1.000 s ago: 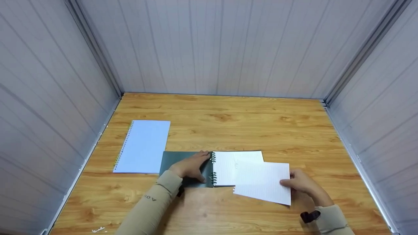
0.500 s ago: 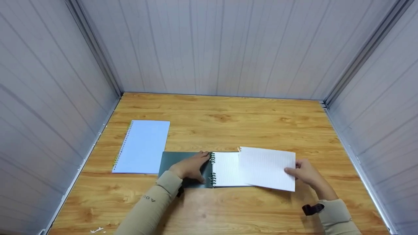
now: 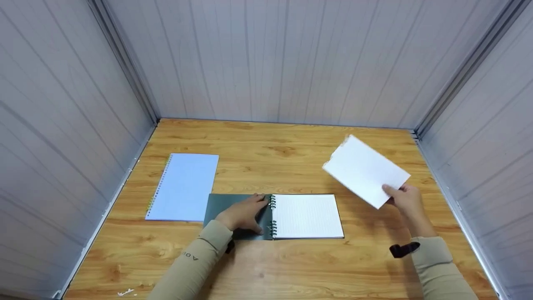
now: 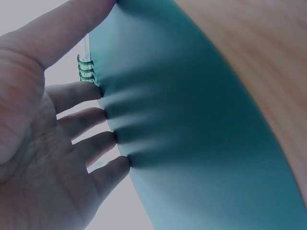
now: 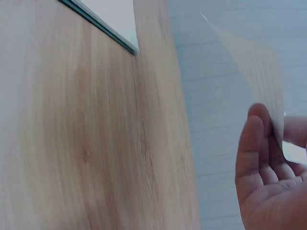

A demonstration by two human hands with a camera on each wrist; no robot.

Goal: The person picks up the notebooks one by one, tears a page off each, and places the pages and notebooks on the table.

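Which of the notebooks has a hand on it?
The green-covered notebook, lying open beneath the left hand; no hand touches the pale blue notebook.

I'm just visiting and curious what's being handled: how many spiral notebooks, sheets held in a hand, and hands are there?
Spiral notebooks: 2 (open green-covered notebook, light blue notebook)
Held sheets: 1 (white sheet)
Hands: 2 (left hand, right hand)
Total: 5

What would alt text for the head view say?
A right hand holds a loose white paper sheet with one ragged edge, and the left hand rests on the dark green cover of an open spiral notebook. A pale blue spiral notebook lies farther left on the wood-grain table.
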